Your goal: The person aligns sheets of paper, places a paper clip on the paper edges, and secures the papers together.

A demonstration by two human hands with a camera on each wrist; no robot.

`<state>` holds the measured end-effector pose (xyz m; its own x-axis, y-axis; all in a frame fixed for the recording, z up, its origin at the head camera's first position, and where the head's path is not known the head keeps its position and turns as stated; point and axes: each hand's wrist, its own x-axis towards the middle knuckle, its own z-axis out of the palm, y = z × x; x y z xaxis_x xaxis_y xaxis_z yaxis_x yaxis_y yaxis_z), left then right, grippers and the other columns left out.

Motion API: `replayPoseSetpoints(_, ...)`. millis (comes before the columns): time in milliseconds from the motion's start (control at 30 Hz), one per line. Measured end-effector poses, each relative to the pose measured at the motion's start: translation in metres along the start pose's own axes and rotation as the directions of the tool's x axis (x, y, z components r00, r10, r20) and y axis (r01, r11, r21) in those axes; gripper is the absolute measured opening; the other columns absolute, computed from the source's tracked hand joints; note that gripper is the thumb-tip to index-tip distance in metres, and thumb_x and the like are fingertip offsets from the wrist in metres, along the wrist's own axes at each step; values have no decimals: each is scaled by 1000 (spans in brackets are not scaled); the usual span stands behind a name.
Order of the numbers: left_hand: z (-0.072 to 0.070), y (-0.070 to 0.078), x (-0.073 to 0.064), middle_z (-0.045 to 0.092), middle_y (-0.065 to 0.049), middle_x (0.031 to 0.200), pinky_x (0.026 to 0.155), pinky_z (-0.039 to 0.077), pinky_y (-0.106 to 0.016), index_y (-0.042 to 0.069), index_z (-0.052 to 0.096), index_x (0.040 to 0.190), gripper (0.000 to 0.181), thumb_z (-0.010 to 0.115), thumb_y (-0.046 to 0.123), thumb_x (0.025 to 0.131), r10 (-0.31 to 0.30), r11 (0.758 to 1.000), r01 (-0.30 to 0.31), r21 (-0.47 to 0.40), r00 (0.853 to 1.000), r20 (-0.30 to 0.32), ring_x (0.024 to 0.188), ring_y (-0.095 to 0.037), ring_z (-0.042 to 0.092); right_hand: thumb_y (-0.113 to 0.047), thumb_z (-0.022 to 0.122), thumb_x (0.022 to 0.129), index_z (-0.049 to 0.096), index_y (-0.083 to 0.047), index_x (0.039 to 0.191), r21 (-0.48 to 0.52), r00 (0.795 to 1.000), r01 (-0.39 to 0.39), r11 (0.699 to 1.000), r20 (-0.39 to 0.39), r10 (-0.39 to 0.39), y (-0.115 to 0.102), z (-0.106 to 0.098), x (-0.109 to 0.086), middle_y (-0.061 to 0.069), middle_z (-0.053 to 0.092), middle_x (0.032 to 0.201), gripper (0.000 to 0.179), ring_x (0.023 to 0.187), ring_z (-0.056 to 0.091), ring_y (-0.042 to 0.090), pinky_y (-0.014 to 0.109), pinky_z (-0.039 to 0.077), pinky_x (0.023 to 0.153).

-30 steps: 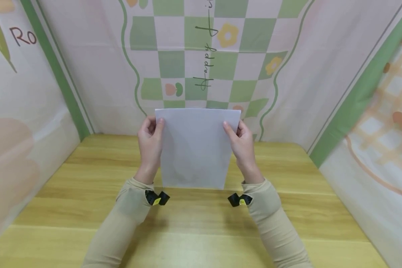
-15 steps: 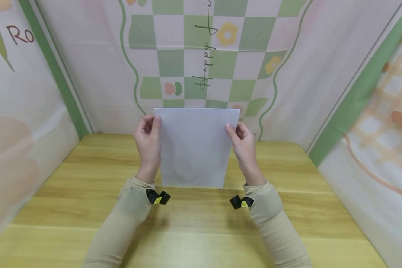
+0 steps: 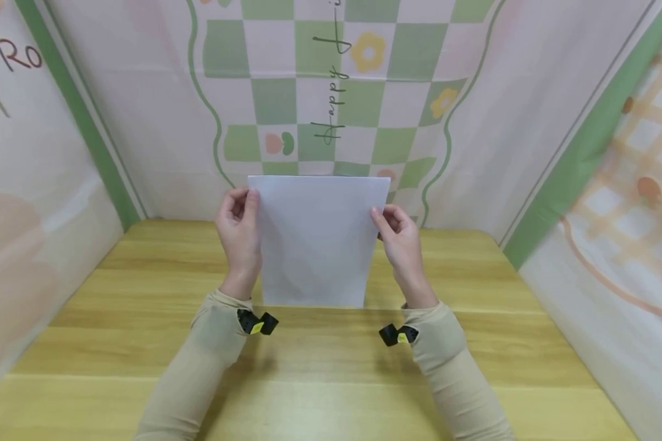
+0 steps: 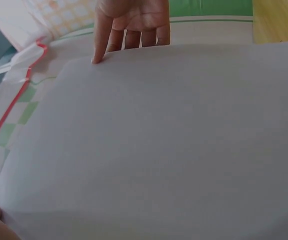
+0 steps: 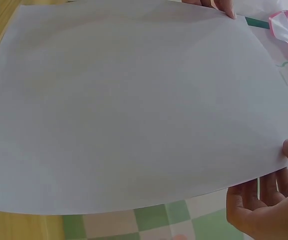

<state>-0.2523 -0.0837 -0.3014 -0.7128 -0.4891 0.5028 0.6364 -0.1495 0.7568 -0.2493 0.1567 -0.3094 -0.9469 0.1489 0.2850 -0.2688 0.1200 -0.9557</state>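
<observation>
Left hand (image 3: 239,239) and right hand (image 3: 405,245) are holding a white sheet (image 3: 313,245) between them.
Left to right: a tan left sleeve (image 3: 193,373) is bearing a small black device (image 3: 258,323) at the wrist; beyond it, the left hand is pinching the sheet's left edge near the top corner, thumb lying on the near face. The sheet is filling the middle, its top edge overlapping the green-and-white checked backdrop (image 3: 276,101), its lower edge showing against the wooden bench (image 3: 320,373) (whether the two are touching, cannot tell). The right hand, well apart from the left, is pinching the right edge slightly lower down, thumb likewise in front; a second black device (image 3: 398,335) is sitting at that wrist.
</observation>
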Motion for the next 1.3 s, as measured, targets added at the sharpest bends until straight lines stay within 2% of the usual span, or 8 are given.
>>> replayPoseSetpoints(200,2,0,1,57,1,86,75,45,-21,6,61,92,10,63,15,91,-5,1000,5,-16,1000,3,80,-12,53,-33,59,93,57,-2,117,-25,1000,24,999,5,-24,-3,0,1,-2,58,98,39,91,54,12,23,46,79)
replayPoseSetpoints(400,4,-1,2,56,1,84,74,45,-20,4,60,91,10,64,13,90,-12,999,12,-37,1000,-16,79,-11,52,-32,61,93,58,-2,116,-28,1000,22,999,2,-21,-4,-1,2,-3,58,98,38,91,54,11,23,46,80)
replayPoseSetpoints(700,4,-2,3,56,2,83,73,44,-20,7,61,90,7,64,14,90,-12,999,11,-49,1000,-21,78,-11,51,-28,64,91,61,-14,101,52,1000,5,999,-21,-4,8,-11,3,-6,63,92,18,86,60,10,25,53,78)
replayPoseSetpoints(833,3,-2,2,56,3,83,72,44,-20,8,61,89,6,65,13,90,-10,998,9,-63,1000,-21,78,-10,52,-28,62,92,62,-13,100,72,1000,-9,997,-18,10,17,-19,4,-7,66,90,17,83,64,8,25,53,79)
replayPoseSetpoints(1000,2,-2,1,56,3,82,72,45,-19,9,61,87,7,65,13,89,-8,997,7,-80,1000,-19,77,-10,52,-31,59,93,62,-10,105,44,999,-33,998,-20,34,30,-30,6,-10,67,90,25,82,66,7,21,52,76)
replayPoseSetpoints(1100,2,-3,0,56,2,82,72,45,-20,5,60,90,11,65,14,89,-8,997,7,-82,1000,-14,77,-11,52,-33,59,93,61,-8,108,6,998,-64,998,-28,64,39,-35,8,-11,68,90,30,83,65,6,20,52,76)
replayPoseSetpoints(1233,2,-4,0,56,2,83,73,45,-20,-1,59,93,18,65,15,89,-11,996,10,-85,1000,-5,78,-12,52,-33,58,94,60,-4,112,-73,996,-93,993,-19,92,52,-41,12,-12,67,91,34,84,65,5,20,52,76)
replayPoseSetpoints(1300,2,-4,-1,56,1,83,73,45,-21,1,60,92,15,65,14,89,-15,996,15,-89,1000,-7,78,-12,52,-33,57,95,58,-3,115,-117,994,-112,987,-13,111,58,-44,14,-8,67,94,36,85,64,4,19,51,76)
